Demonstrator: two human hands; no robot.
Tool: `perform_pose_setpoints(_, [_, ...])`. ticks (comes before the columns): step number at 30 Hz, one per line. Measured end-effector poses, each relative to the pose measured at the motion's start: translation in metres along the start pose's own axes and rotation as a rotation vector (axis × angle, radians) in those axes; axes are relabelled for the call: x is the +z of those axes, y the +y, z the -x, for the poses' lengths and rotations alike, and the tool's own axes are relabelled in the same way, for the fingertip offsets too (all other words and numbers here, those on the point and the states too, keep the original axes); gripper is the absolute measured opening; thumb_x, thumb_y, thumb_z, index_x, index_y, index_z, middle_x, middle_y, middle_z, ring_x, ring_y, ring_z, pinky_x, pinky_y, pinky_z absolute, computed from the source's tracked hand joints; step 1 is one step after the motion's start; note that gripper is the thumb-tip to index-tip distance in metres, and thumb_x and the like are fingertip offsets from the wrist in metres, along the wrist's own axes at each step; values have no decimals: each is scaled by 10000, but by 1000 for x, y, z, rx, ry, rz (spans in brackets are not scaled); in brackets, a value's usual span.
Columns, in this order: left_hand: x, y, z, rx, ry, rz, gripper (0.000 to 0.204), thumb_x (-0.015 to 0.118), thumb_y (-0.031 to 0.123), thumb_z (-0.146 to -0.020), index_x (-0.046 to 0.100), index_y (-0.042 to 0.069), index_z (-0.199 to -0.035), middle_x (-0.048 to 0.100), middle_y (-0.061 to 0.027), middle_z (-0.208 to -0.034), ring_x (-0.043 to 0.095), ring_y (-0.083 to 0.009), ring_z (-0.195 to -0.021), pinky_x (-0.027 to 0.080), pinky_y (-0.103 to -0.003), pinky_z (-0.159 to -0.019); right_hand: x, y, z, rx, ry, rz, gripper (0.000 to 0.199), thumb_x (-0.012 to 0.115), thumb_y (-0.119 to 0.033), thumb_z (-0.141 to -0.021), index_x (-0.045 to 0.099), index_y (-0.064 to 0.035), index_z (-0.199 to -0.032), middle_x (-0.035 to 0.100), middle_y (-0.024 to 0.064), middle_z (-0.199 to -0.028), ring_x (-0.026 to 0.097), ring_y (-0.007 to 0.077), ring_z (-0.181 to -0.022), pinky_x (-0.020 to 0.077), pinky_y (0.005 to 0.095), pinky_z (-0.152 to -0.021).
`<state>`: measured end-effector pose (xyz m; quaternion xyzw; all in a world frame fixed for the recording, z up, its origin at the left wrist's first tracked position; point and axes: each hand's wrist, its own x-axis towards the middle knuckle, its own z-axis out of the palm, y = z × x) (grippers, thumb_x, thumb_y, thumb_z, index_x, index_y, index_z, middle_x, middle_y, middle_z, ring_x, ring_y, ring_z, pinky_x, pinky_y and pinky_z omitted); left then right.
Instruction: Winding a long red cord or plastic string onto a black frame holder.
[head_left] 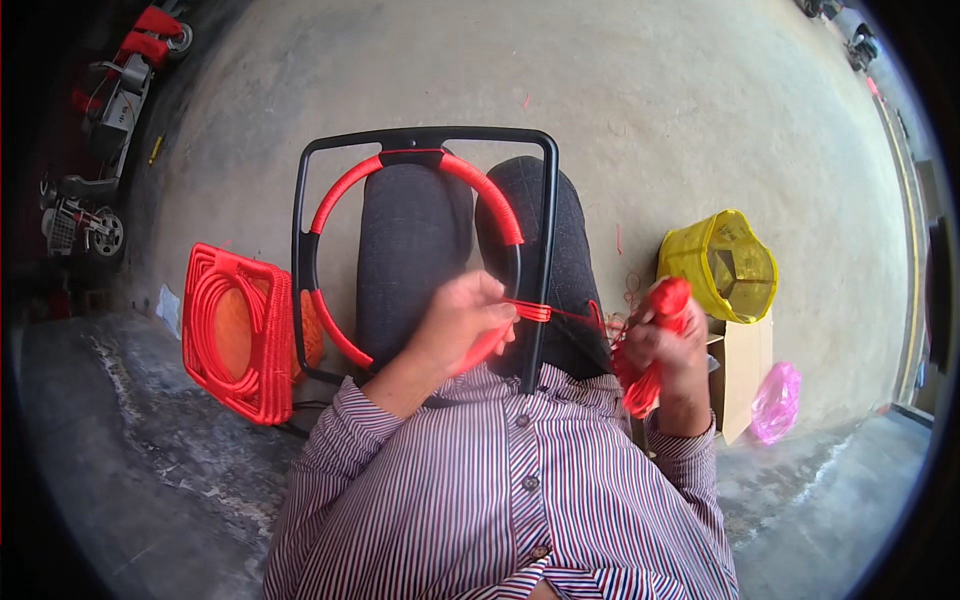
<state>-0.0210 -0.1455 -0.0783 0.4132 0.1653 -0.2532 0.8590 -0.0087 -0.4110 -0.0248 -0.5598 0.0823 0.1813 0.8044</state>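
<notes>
Open concrete floor [640,110] ahead and around. Black frame [300,215] resting upright across lap. Left hand [458,318] closed on its ring's lower right edge; right hand [668,345] clutching red cord bundle [652,345], raised beside frame.

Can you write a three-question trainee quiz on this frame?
1. True or false: the right hand holds a bundle of red cord.
2. What does the left hand grip? A) the yellow basket B) the ring of the black frame C) the pink bag
3. Fill in: the finished red-wrapped frames lean at the person's ____ side.

Key: 1 true; 2 B; 3 left.
</notes>
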Motion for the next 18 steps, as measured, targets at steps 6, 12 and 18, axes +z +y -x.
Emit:
perform_pose_setpoints(6, [-4, 7, 1, 4, -38, 72, 229, 593, 133, -894, 494, 4, -1055, 602, -128, -882, 626, -194, -684, 533, -305, -525, -182, -38, -25, -226, 485, -28, 288, 549, -80, -881, 480, -80, -1160, 529, -2, -724, 515, 85, -620, 430, 238, -541])
perform_pose_setpoints(12, [-3, 6, -3, 20, -74, 94, 386, 494, 358, -938, 511, -3, -1076, 604, -118, -941, 618, -203, -827, 546, -331, -648, -192, -42, -5, -481, 904, -73, 335, 572, -232, -911, 507, -52, -1186, 539, 23, -767, 564, 132, -706, 493, 287, -631])
perform_pose_setpoints(18, [5, 9, 1, 64, -211, 251, 395, 510, 325, -938, 550, 26, -1193, 609, -107, -1131, 542, -221, -1090, 376, -303, -998, -60, -9, -10, -177, -413, 689, 484, 689, -212, -767, 589, -62, -1217, 598, 29, -869, 582, 159, -825, 472, 305, -751])
